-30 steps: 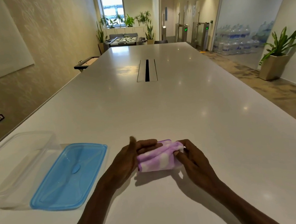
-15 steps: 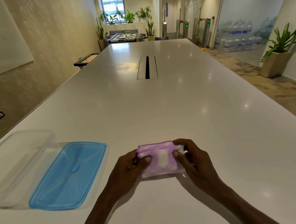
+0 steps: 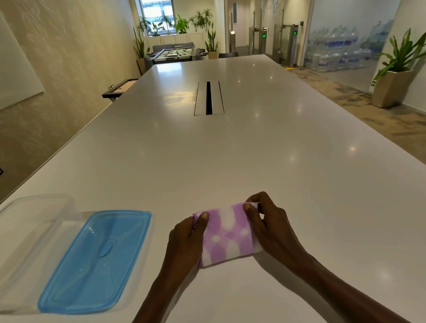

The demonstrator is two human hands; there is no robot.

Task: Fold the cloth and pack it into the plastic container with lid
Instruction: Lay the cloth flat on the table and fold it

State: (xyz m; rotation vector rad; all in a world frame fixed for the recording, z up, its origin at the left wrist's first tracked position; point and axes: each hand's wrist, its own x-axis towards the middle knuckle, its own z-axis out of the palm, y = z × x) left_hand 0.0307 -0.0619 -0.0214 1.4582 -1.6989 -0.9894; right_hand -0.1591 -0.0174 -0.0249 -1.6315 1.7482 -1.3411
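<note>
— Both hands have slid down the cloth (image 3: 226,235) since half a second ago. Now it lies flat, and we see its whole top.

— Where is it?

— Low in the middle of the frame, on the white worktop (image 3: 231,146). It is a small purple and white pad now, folded up.

— Who holds it?

— The left hand (image 3: 186,239) grips its left side, thumb on top, the other fingers curled by the edge. The right hand (image 3: 268,224) grips the right side. Its fingers (image 3: 259,200) curl over the far corner, and the thumb presses on top.

— So the folding is done?

— It looks done, or very close. I think the hands are just pressing it neat. I cannot tell if one more fold is coming.

— And the box?

— The clear box (image 3: 25,233) sits at the lower left of the frame. Nothing shows inside it. The blue lid (image 3: 96,260) lies just beside it, on its right, and seems to lean on it. I cannot tell that for sure.

— What is left to do?

— Most of the packing, I think. The cloth has to go left, over the lid, and into the box. Then the lid has to go on top.

— Will the cloth fit?

— It looks much smaller than the box, so I think yes.
</note>
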